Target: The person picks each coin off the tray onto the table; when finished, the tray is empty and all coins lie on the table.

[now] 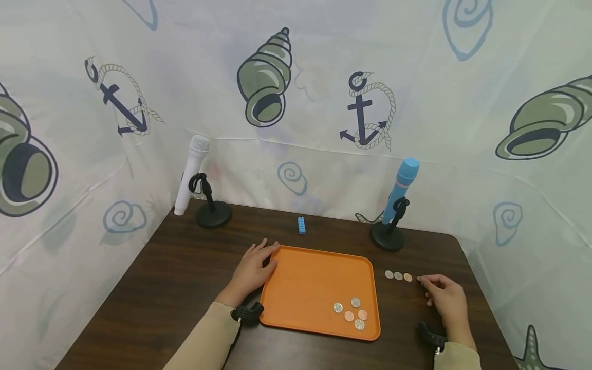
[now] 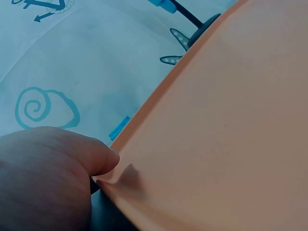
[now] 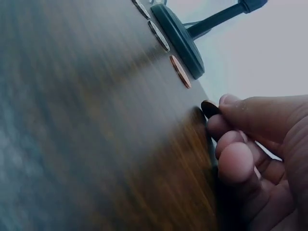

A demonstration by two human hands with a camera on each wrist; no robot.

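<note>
My right hand (image 1: 446,300) pinches a coin (image 3: 210,109) between thumb and fingertips, at the right end of a row of coins on the table. That row holds two silvery coins (image 1: 389,274) and one copper coin (image 1: 407,277). Against the upper left corner of an orange tray (image 1: 305,282) rests my left hand (image 1: 252,270), its fingers extended. The left wrist view shows a digit (image 2: 103,156) touching the tray's rim. Several coins, silvery and copper (image 1: 349,316), lie inside the tray near its lower right corner.
Behind the tray lies a blue toy brick (image 1: 301,225). A white microphone (image 1: 191,172) leans in a black stand (image 1: 214,215) at the back left. Another stand (image 1: 387,236) holds a blue microphone (image 1: 400,187) at the back right. Printed cloth surrounds the dark wooden table (image 1: 139,298).
</note>
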